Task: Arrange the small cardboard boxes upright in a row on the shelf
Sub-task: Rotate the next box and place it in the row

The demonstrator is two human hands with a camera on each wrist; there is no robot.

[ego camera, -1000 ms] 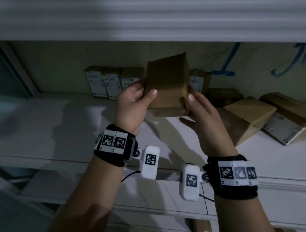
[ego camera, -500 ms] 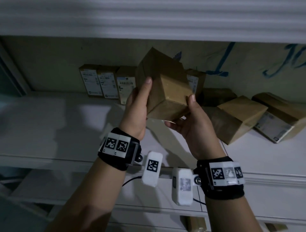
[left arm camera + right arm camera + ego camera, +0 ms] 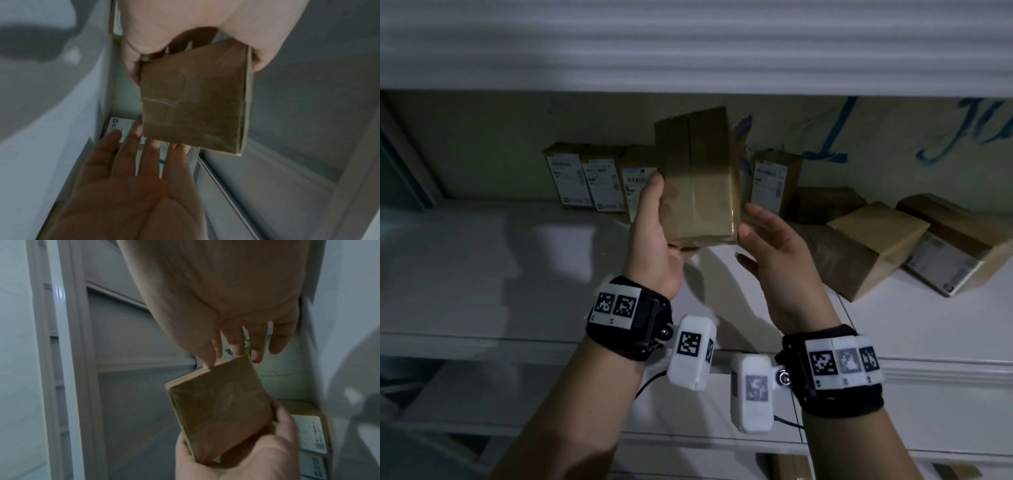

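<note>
A plain brown cardboard box [image 3: 698, 178] is held upright above the white shelf [image 3: 500, 274], its taped seam facing me. My left hand [image 3: 654, 233] grips it from the left and underneath; the left wrist view shows the thumb and fingers clamped on the box [image 3: 195, 105]. My right hand [image 3: 763, 240] is beside the box's right face with straight fingers [image 3: 236, 344], and its thumb tip touches the corner of the box [image 3: 220, 410]. Three labelled boxes [image 3: 602, 181] stand upright in a row at the back wall. A fourth labelled box [image 3: 774, 181] stands right of the held one.
Several boxes lie on their sides at the right: a tilted one [image 3: 866, 253], a labelled one [image 3: 955, 250] and a dark one [image 3: 825, 205] at the back. The upper shelf board [image 3: 688, 51] hangs low overhead. A lower shelf [image 3: 482, 394] shows below.
The box has turned from a tilted pose to upright with its seam facing me. My right hand has slid from under it to its right side, fingers straightened.
</note>
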